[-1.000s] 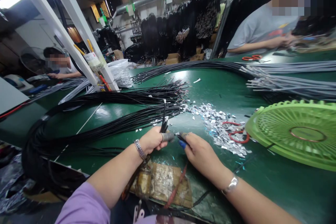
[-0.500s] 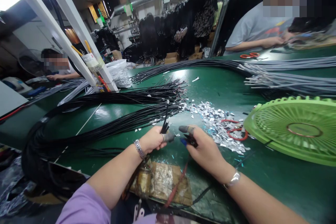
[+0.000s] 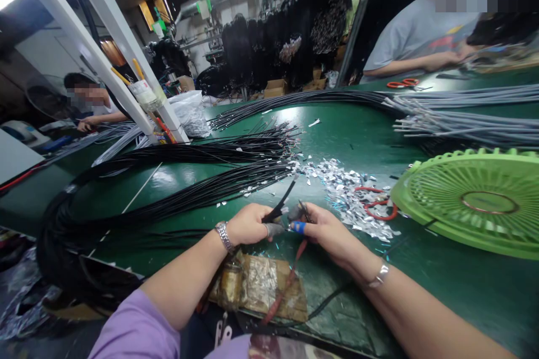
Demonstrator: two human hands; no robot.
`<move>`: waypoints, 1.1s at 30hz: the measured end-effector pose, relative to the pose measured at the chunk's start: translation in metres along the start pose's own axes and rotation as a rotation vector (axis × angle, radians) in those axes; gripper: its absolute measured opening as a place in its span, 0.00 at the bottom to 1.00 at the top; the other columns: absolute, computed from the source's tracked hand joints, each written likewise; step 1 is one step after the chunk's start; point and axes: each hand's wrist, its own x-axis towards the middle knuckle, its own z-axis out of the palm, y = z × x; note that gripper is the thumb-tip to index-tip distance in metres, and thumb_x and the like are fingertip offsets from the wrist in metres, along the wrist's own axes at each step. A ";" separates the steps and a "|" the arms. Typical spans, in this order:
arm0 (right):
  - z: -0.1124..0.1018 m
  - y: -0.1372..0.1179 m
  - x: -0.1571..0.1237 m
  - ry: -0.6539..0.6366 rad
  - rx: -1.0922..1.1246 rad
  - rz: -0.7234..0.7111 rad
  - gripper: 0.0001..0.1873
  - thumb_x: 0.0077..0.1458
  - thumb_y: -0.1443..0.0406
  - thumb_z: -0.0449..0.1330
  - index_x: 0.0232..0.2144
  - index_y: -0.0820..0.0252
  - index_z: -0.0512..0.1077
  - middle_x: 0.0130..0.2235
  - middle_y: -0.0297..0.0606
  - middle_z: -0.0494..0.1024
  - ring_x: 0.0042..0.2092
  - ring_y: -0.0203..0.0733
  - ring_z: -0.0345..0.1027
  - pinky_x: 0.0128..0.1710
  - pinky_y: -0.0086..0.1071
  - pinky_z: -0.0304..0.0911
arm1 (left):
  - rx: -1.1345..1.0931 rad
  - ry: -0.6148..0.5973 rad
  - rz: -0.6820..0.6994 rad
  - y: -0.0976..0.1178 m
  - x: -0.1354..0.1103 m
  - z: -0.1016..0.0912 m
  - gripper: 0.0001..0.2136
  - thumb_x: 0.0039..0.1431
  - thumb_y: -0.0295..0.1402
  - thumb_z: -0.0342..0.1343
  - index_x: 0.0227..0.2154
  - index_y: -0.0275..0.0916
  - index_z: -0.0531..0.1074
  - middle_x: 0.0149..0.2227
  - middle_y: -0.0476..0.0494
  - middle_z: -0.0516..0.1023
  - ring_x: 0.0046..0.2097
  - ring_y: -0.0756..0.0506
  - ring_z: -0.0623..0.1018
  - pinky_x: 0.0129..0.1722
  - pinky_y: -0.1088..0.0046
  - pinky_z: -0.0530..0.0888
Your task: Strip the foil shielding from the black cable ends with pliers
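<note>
The left hand [image 3: 248, 224] is closed around a black cable end [image 3: 283, 202], whose long axis slants out of the fist toward two o'clock. The right hand [image 3: 330, 233] lies at three o'clock from the left hand, just beside it. It pinches a small blue-handled tool [image 3: 300, 226] right under the cable.

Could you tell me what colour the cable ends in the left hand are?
Black, in the head view; left hand grips the cable ends, right hand holds cutters.
</note>
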 end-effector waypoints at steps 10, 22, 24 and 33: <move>0.007 0.001 -0.002 -0.107 0.371 0.306 0.12 0.30 0.68 0.66 0.22 0.61 0.67 0.20 0.26 0.63 0.19 0.26 0.47 0.15 0.21 0.42 | -0.191 -0.133 -0.005 0.005 -0.002 -0.005 0.15 0.45 0.44 0.62 0.24 0.34 0.70 0.20 0.50 0.69 0.23 0.52 0.67 0.24 0.78 0.64; 0.018 0.002 -0.006 0.053 0.516 0.254 0.12 0.31 0.66 0.66 0.21 0.60 0.66 0.19 0.25 0.58 0.20 0.28 0.44 0.15 0.22 0.39 | 0.525 0.284 0.130 0.012 -0.008 0.009 0.02 0.49 0.28 0.52 0.24 0.38 0.68 0.23 0.47 0.69 0.27 0.48 0.66 0.28 0.74 0.59; 0.019 0.001 -0.006 0.074 0.504 0.240 0.12 0.31 0.66 0.65 0.20 0.59 0.65 0.19 0.25 0.58 0.20 0.28 0.45 0.15 0.22 0.39 | 0.599 0.282 0.108 0.015 -0.008 0.012 0.04 0.46 0.25 0.52 0.25 0.39 0.69 0.25 0.46 0.70 0.28 0.47 0.68 0.28 0.73 0.59; 0.013 0.004 -0.008 0.160 -0.095 -0.046 0.14 0.49 0.55 0.60 0.32 0.57 0.65 0.22 0.29 0.68 0.23 0.37 0.61 0.21 0.29 0.56 | 0.085 0.338 -0.003 0.006 0.003 0.003 0.11 0.55 0.37 0.52 0.21 0.38 0.64 0.19 0.50 0.66 0.23 0.51 0.66 0.25 0.76 0.61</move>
